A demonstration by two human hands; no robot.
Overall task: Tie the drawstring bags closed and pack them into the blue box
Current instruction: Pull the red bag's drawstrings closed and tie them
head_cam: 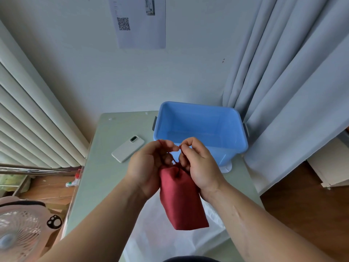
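Note:
A red drawstring bag (181, 199) hangs in the air above the table, its gathered mouth up between my hands. My left hand (149, 167) pinches one end of the red drawstring (174, 160) between thumb and fingers. My right hand (198, 163) pinches the other end of the cord, its fingers curled at the bag's neck. Behind my hands stands the blue box (200, 127), open and with nothing visible inside. The knot itself is hidden by my fingers.
A white phone (128, 148) lies on the grey-green table (98, 178) left of the box. A translucent plastic sheet (170, 241) lies on the near table. Curtains (292, 91) hang at the right, a radiator at the left, and a fan (20, 231) stands low left.

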